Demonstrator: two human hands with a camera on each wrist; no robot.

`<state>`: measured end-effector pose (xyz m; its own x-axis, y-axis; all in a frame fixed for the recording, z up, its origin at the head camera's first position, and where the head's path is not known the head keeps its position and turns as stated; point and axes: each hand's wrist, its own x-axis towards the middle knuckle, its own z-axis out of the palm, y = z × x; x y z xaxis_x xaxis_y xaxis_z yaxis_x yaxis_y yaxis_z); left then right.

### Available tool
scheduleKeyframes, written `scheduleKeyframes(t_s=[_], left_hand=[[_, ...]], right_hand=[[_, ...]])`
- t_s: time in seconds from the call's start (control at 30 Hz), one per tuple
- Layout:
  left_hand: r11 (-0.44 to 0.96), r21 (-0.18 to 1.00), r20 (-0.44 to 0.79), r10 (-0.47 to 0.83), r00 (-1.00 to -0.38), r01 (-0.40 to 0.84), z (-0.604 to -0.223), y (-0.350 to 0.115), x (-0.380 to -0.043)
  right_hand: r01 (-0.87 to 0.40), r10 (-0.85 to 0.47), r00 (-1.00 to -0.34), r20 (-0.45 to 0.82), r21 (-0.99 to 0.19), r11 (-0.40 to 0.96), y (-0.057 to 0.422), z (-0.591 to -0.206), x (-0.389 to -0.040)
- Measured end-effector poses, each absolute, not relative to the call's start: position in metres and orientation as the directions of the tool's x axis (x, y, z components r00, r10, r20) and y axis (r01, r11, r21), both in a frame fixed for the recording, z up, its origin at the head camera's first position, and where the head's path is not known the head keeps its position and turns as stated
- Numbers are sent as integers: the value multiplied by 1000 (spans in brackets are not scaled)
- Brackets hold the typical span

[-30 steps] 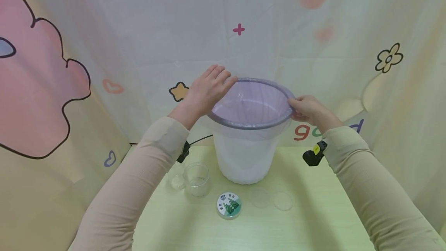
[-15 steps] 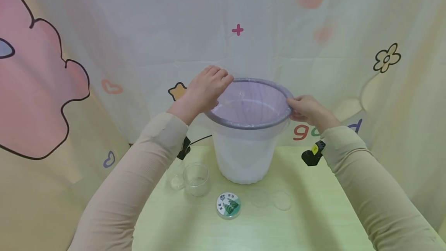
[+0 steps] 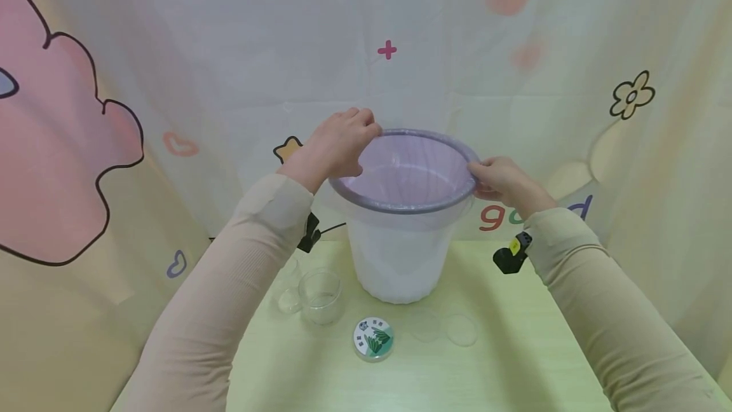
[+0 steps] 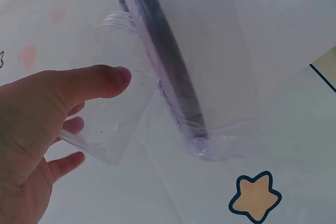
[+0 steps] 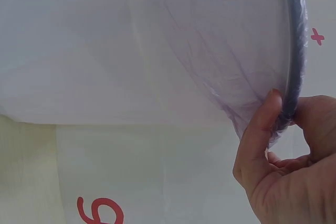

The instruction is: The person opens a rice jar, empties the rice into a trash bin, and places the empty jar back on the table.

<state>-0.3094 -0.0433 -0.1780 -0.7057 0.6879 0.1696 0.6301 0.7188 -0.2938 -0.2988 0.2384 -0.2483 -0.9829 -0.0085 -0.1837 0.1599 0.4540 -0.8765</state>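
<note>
A thin translucent purple trash bag [image 3: 405, 173] lines a tall white bin [image 3: 400, 259], folded outward over its grey-purple rim [image 3: 343, 189]. My left hand [image 3: 337, 145] is at the rim's left side. In the left wrist view, its curled fingers [image 4: 74, 124] hold the edge of a loose bag flap [image 4: 113, 124] drawn out from the rim, while the thumb points apart toward the film. Its exact grip is partly hidden. On the right side, my right hand [image 3: 503, 177] pinches the bag against the rim between thumb and fingers [image 5: 257, 124].
Before the bin on the pale table [image 3: 457, 380] stand a clear glass cup [image 3: 320, 297] and another clear glass item [image 3: 288, 294]. A round tin with a green leaf label [image 3: 373, 339] and two faint clear discs [image 3: 460, 330] lie nearby. A printed curtain [image 3: 320, 37] hangs behind.
My left hand has shifted slightly left, and its thumb now shows inside the rim. The right hand keeps its grip on the rim. Bin and table items look unmoved.
</note>
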Motion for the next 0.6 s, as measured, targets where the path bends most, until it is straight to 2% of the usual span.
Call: scheduleKeyframes(t_s=[0.33,0.6], left_hand=[[751,-218,131,655,-744,623,-175,-39,-308],[752,-212,139,655,-742,624,-174,-39,-309]], right_hand=[[168,0,-982,-189,-875,453,236,-248,-298],[162,-5,-983,-184,-874,458,237,-248,-297]])
